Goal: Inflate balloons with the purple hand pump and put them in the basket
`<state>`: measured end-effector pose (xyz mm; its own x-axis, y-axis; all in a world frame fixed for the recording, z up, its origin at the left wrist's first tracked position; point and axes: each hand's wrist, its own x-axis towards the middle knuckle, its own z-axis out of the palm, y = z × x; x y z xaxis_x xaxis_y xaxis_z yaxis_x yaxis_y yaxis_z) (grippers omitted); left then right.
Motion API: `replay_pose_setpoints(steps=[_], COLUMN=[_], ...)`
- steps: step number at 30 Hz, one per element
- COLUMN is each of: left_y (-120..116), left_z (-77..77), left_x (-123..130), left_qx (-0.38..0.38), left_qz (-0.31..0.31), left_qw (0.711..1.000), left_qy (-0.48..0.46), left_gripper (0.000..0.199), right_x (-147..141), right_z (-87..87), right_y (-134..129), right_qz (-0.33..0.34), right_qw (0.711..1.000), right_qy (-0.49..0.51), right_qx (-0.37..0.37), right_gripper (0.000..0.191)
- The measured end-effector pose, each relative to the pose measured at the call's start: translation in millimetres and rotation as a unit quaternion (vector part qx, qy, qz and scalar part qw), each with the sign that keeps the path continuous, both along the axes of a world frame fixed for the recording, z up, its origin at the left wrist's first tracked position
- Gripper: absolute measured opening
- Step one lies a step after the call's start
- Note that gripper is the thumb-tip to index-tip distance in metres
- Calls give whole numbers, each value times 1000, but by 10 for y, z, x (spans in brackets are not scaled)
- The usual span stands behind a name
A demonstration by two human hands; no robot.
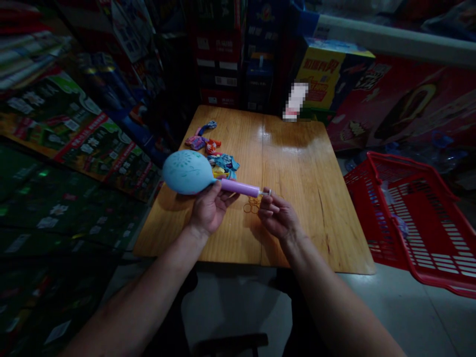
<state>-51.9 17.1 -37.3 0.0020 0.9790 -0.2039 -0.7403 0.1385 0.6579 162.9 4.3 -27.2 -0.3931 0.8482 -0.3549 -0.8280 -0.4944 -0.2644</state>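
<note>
Beside stacked cartons [219, 54], a wooden table [297, 163] is standing on a pale floor [238, 297]; uninflated balloons [227, 162] are lying near its left edge. Beyond its right edge, a red basket [366, 213] is holding indistinct plastic items [401, 225]. Above the table, the left hand [208, 209] is grasping a purple pump [240, 187] by its nozzle end, an inflated blue balloon [187, 172] extending from that grip toward the left edge; the right hand [278, 215] is pinching the pump's white handle [269, 192], with yellow rings [254, 202] lying below.
</note>
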Motion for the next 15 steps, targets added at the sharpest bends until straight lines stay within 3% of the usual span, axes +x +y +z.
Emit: replay_pose_setpoints(steps=[5, 8, 11, 13, 15], left_y=[-42, 13, 66, 66, 34], left_z=[-59, -23, 40, 60, 42], left_x=[85, 13, -90, -117, -84], left_qx=[-24, -18, 0, 16, 19], left_qz=[-9, -20, 12, 40, 24], left_qw=[1000, 1000, 1000, 999, 1000], left_qy=[-10, -4, 9, 11, 6], left_gripper=[24, 27, 25, 23, 25], right_x=[-155, -60, 87, 126, 83], right_z=[-52, 13, 74, 74, 37], right_y=[-38, -1, 39, 44, 26], right_qz=[32, 27, 14, -8, -13], right_qw=[999, 1000, 1000, 1000, 1000], right_qy=[9, 9, 15, 22, 21], right_qx=[-2, -11, -4, 5, 6], right_gripper=[9, 9, 10, 11, 11])
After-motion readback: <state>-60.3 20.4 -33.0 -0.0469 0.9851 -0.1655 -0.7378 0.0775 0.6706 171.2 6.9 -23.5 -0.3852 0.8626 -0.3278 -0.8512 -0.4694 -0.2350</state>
